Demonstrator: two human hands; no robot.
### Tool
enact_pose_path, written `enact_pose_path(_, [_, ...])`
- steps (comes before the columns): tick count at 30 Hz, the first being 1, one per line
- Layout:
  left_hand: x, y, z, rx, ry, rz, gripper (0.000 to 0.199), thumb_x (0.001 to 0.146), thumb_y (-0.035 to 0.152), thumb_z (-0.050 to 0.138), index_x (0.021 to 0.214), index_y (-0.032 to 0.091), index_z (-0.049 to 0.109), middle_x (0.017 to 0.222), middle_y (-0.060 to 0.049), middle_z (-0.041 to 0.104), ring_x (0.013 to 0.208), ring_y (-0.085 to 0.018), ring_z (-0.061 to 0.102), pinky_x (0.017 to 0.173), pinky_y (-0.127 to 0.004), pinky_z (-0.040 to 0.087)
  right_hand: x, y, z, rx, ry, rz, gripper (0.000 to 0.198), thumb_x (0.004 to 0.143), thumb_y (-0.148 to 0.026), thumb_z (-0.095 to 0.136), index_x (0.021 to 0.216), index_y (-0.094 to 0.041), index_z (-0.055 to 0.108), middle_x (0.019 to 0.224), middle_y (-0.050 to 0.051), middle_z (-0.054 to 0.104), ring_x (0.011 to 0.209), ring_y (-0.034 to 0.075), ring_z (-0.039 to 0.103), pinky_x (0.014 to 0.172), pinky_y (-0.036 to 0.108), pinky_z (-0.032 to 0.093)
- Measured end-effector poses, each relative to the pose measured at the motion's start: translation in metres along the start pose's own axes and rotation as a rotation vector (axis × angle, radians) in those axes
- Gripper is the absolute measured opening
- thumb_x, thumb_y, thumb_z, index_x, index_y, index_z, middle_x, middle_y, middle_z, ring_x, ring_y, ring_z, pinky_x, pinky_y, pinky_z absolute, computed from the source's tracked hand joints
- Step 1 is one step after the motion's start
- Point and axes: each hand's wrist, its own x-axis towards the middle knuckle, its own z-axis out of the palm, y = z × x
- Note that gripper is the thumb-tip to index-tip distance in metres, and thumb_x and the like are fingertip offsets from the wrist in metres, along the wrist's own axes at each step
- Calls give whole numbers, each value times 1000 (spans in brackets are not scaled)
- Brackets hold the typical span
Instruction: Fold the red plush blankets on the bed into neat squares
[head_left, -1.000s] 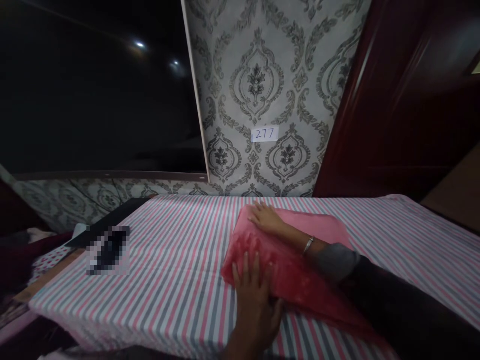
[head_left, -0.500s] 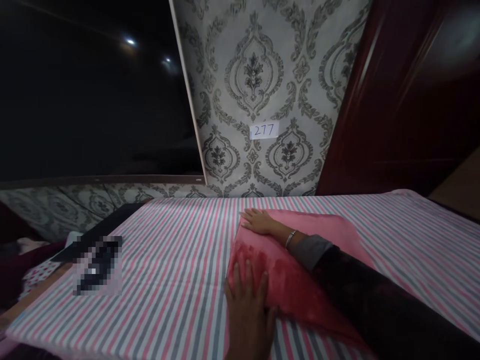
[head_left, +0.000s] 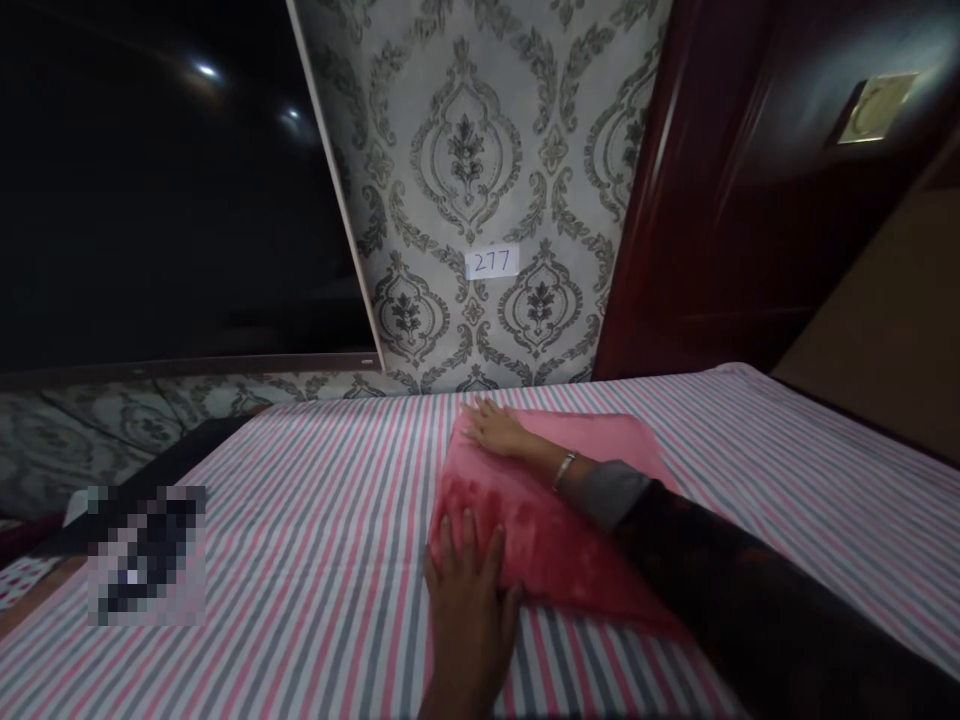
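A folded red-pink cloth (head_left: 555, 550) with a slight sheen lies on the striped bed sheet (head_left: 337, 540). My left hand (head_left: 469, 585) rests palm down on its near left corner, fingers spread and thumb out to the right. Near the cloth's far left corner is my right hand (head_left: 495, 428), its fingers extended and a silver bracelet on the wrist. The right forearm, in a dark sleeve with a grey cuff, crosses over the cloth and hides part of its right side. Neither hand grasps the cloth.
A large dark screen (head_left: 165, 200) hangs at the left. Behind the sheet is a patterned wall with a paper label (head_left: 492, 261) reading 277. Dark red glossy panelling (head_left: 720, 220) stands at the right. A blurred-out dark object (head_left: 150, 555) lies on the left side.
The view has turned to the right, so everything appears farther left. My right hand has shifted slightly at the far corner; my left hand stays on the near corner.
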Motion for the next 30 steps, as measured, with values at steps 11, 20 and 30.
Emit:
enact_pose_path(11, [6,4,-7,41,-134,-6,60,92,44,59,148,28,49,164,-14,29,151,-43,19,113,-65,28,-240,90,49,-188,333,64,58,104,-53,31,157,-33,34,165,8,26,151,35,19,117,62,24])
enact_pose_path(20, [2,-9,-16,6,-188,40,67,92,38,59,154,25,39,166,-17,22,152,-41,17,113,-64,29,-268,117,89,-19,562,-7,54,106,-45,27,155,-25,40,160,9,37,152,28,20,120,55,26])
enact_pose_path(30, [9,-52,-15,-64,-165,116,75,86,17,60,155,19,32,164,-23,21,129,-39,53,96,-54,51,-320,106,101,143,542,4,81,95,-39,57,162,-34,11,169,6,7,151,31,25,113,49,42])
